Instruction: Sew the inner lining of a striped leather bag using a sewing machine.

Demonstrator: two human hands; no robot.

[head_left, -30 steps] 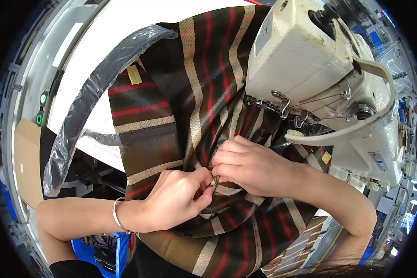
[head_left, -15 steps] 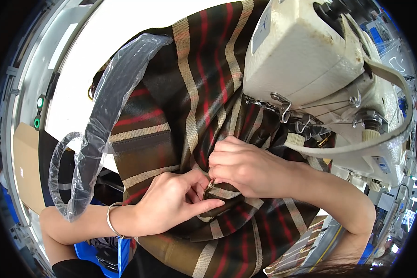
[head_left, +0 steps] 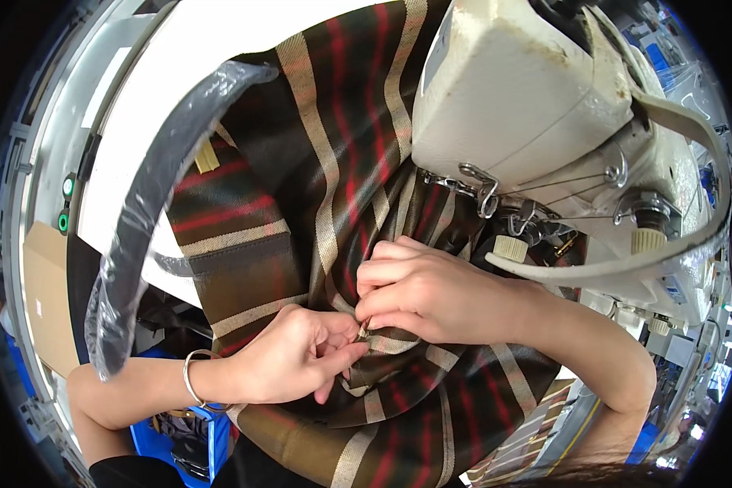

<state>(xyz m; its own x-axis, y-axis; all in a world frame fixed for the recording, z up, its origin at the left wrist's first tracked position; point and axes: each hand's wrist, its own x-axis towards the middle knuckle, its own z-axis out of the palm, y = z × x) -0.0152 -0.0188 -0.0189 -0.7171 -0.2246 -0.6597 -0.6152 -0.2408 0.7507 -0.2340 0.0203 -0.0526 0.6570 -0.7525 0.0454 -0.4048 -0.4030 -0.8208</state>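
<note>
A large brown plaid bag (head_left: 256,268), glossy, with red and beige stripes, lies bunched up in front of me. My left hand (head_left: 293,358), with a bangle at the wrist, pinches a folded edge of it between thumb and fingers. Right beside it, my right hand (head_left: 427,293) grips the same fold with bent fingers from the other side. The fingertips nearly meet, and exactly what lies between them is partly hidden. A dark handle (head_left: 142,211) in clear plastic wrap arches over the bag's left side.
A cream sewing machine (head_left: 504,98) stands close at the right, its curved guard (head_left: 683,256) reaching toward my right forearm. Under my left forearm is a blue bin (head_left: 220,447) with dark items. A cardboard piece (head_left: 49,301) stands at the far left, beside the white tabletop (head_left: 146,114).
The wrapped handle has swung left and down, its loop no longer showing. The bag and both hands have shifted slightly left, and the left fingers have changed their hold on the fold.
</note>
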